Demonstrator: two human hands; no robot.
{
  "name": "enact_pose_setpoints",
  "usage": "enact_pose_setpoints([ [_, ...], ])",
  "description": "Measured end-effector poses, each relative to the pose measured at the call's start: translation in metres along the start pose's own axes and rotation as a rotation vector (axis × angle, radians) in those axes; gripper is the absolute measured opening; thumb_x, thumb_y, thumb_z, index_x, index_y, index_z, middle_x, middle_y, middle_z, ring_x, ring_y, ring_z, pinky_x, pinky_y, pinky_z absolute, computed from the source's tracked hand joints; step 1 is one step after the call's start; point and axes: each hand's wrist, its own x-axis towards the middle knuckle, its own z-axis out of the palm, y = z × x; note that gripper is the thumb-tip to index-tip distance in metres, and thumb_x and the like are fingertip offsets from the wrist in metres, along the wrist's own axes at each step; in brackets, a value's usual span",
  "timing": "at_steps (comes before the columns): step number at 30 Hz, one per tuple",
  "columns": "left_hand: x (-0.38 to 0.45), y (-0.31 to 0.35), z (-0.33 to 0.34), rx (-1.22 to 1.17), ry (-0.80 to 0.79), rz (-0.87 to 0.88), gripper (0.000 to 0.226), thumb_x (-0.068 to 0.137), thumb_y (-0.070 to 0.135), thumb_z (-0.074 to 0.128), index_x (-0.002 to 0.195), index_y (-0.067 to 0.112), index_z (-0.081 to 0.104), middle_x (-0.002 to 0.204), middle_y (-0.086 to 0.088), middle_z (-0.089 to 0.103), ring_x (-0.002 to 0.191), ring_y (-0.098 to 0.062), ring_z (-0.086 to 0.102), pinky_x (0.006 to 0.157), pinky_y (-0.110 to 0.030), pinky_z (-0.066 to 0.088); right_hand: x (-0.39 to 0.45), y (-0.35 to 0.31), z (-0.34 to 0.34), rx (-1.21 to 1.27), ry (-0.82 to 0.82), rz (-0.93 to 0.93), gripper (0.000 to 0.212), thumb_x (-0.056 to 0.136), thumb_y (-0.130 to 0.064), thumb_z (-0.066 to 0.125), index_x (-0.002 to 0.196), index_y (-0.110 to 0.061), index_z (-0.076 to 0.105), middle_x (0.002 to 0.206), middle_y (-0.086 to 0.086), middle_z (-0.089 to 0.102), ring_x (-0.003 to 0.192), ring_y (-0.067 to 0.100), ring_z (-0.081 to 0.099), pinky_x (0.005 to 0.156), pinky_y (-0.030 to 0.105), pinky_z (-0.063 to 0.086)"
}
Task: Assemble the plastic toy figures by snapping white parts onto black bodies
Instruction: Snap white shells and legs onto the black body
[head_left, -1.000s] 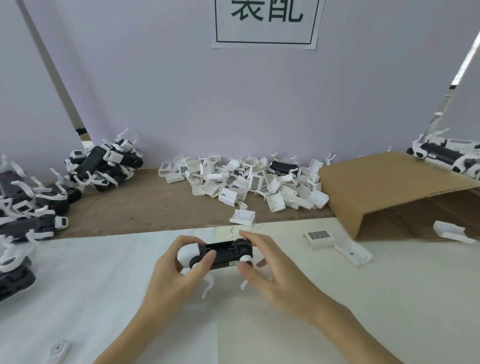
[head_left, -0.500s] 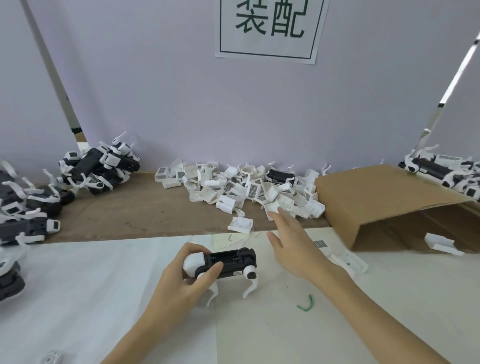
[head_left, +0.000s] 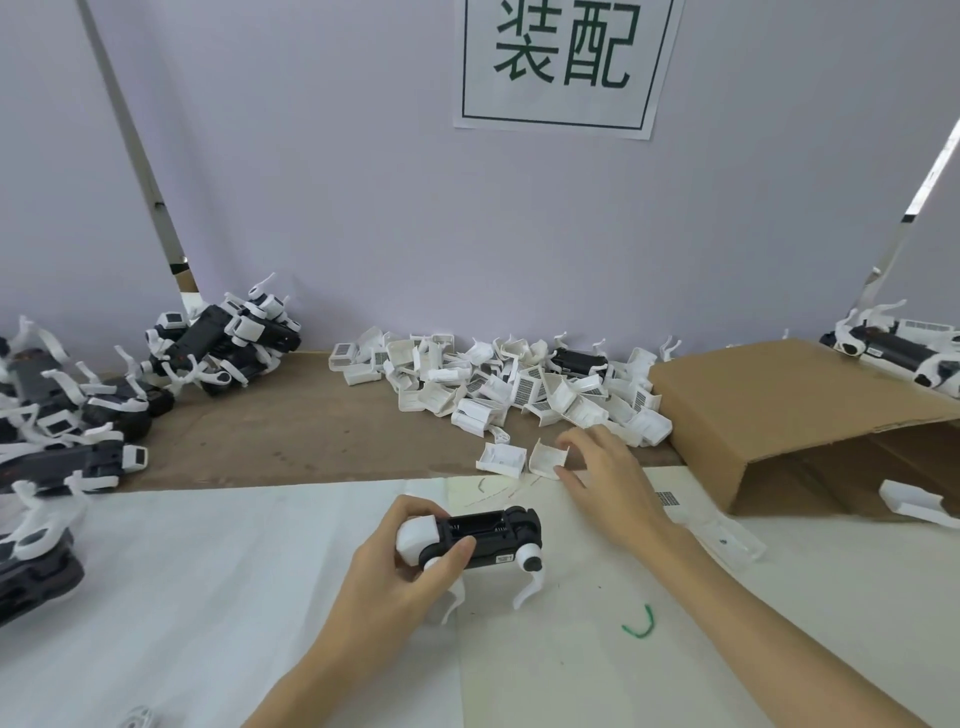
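Holding the black plastic toy body with white legs and a white end cap (head_left: 478, 540) is the left hand (head_left: 400, 566), fingers curled round its left end and thumb pressed on the near side, so it sits just above the white sheet covering the near table (head_left: 208, 571). Two white legs hang down from it toward the sheet.

Only one view here, the head cam, so going round the scene: the right hand (head_left: 605, 483) is further out, thumb and forefinger pinching a small white open-sided plastic clip part (head_left: 548, 457) at the near edge of the brown board (head_left: 291, 431). The other fingers are loosely curled. Just left of that part sits another white clip piece (head_left: 500, 460), touching or nearly touching it, hard to say which.

Behind them, along the far wall, is a big loose heap of white plastic parts (head_left: 519, 384), some with barcode stickers, and one black body (head_left: 576, 361) buried in the pile. Far left there's a stack of finished black-and-white figures (head_left: 228, 343), with more (head_left: 57, 415) piled down the left edge. To the right lies a tipped brown cardboard box (head_left: 779, 410), open toward the near right, with more figures (head_left: 898, 353) lying beyond it and a white part (head_left: 909, 501) inside its opening.

Near the right forearm there's a flat white strip (head_left: 722, 540) on the sheet, and a little green curved scrap (head_left: 641, 623) near the toy's legs. A white paper sign with dark green characters (head_left: 561, 62) hangs on the wall.
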Motion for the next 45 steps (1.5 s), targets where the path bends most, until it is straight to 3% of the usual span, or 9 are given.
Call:
enact_pose_setpoints([
  [4, 0.001, 0.0, 0.001, 0.009, 0.003, 0.013, 0.026, 0.092, 0.038, 0.079, 0.111, 0.036, 0.061, 0.062, 0.001, 0.057, 0.052, -0.018, 0.038, 0.048, -0.023, 0.034, -0.011, 0.006, 0.006, -0.054, -0.148, -0.088, 0.034, 0.103, -0.028, 0.062, 0.136, -0.026, 0.064, 0.154, -0.002, 0.047, 0.143, 0.018, 0.042, 0.113, 0.033, 0.035],
  [10, 0.0, 0.001, 0.001, 0.009, -0.005, 0.026, 0.025, 0.091, 0.036, 0.078, 0.108, 0.038, 0.06, 0.063, -0.001, 0.062, 0.049, -0.015, 0.037, 0.047, -0.019, 0.033, -0.004, -0.004, -0.01, -0.07, -0.068, -0.117, 0.01, 0.099, -0.024, 0.067, 0.105, -0.02, 0.073, 0.105, -0.003, 0.068, 0.104, 0.023, 0.058, 0.092, 0.034, 0.042],
  [18, -0.002, 0.003, 0.001, 0.017, -0.018, 0.036, 0.029, 0.089, 0.04, 0.083, 0.108, 0.037, 0.061, 0.071, -0.005, 0.067, 0.048, -0.013, 0.038, 0.047, -0.015, 0.034, -0.061, -0.052, -0.025, 0.778, 0.149, 0.202, 0.011, 0.103, -0.028, 0.061, 0.099, -0.023, 0.07, 0.105, -0.012, 0.071, 0.099, 0.0, 0.066, 0.08, 0.01, 0.047],
  [23, -0.002, 0.003, 0.001, 0.079, -0.023, 0.066, 0.028, 0.09, 0.034, 0.083, 0.108, 0.036, 0.062, 0.085, 0.001, 0.071, 0.042, -0.008, 0.039, 0.048, -0.01, 0.036, -0.075, -0.074, -0.036, 1.265, -0.035, 0.373, 0.029, 0.096, -0.027, 0.071, 0.109, -0.007, 0.054, 0.102, 0.006, 0.079, 0.1, 0.021, 0.076, 0.095, 0.035, 0.053],
  [29, -0.005, 0.003, 0.003, 0.13, -0.109, 0.106, 0.044, 0.077, 0.056, 0.077, 0.112, 0.036, 0.059, 0.102, 0.01, 0.074, 0.071, -0.022, 0.07, 0.064, -0.02, 0.052, -0.077, -0.077, -0.031, 1.295, 0.098, 0.501, 0.048, 0.07, -0.045, 0.086, 0.11, -0.022, 0.074, 0.092, 0.0, 0.076, 0.07, 0.018, 0.069, 0.069, 0.03, 0.055],
  [37, -0.003, 0.004, 0.004, 0.106, -0.102, 0.133, 0.04, 0.077, 0.055, 0.077, 0.108, 0.036, 0.06, 0.1, 0.009, 0.074, 0.083, -0.019, 0.071, 0.063, -0.011, 0.05, -0.082, -0.074, -0.031, 1.152, 0.042, 0.467, 0.018, 0.081, -0.032, 0.088, 0.09, -0.034, 0.072, 0.068, -0.003, 0.065, 0.053, 0.018, 0.056, 0.043, 0.025, 0.041],
  [40, -0.003, 0.002, 0.004, 0.136, -0.103, 0.162, 0.039, 0.078, 0.056, 0.077, 0.108, 0.039, 0.059, 0.103, 0.011, 0.074, 0.091, -0.012, 0.071, 0.068, -0.008, 0.049, -0.083, -0.078, -0.037, 1.022, 0.106, 0.342, 0.022, 0.088, -0.034, 0.08, 0.107, -0.041, 0.071, 0.083, -0.017, 0.068, 0.061, 0.01, 0.061, 0.053, 0.023, 0.047],
  [43, -0.002, -0.001, 0.003, 0.17, -0.102, 0.185, 0.041, 0.078, 0.059, 0.076, 0.11, 0.04, 0.058, 0.106, 0.012, 0.073, 0.096, -0.009, 0.07, 0.072, -0.008, 0.048, -0.09, -0.085, -0.04, 0.857, 0.097, 0.018, 0.033, 0.11, -0.037, 0.048, 0.14, -0.043, 0.058, 0.126, -0.026, 0.065, 0.117, -0.003, 0.06, 0.094, 0.013, 0.045],
  [45, -0.002, -0.003, 0.002, 0.185, -0.096, 0.197, 0.044, 0.079, 0.062, 0.075, 0.112, 0.04, 0.058, 0.109, 0.013, 0.073, 0.105, -0.006, 0.068, 0.077, -0.008, 0.046, -0.096, -0.09, -0.038, 0.721, 0.025, -0.14, 0.043, 0.112, -0.032, 0.038, 0.15, -0.05, 0.045, 0.129, -0.021, 0.057, 0.125, 0.007, 0.052, 0.097, 0.015, 0.044],
])
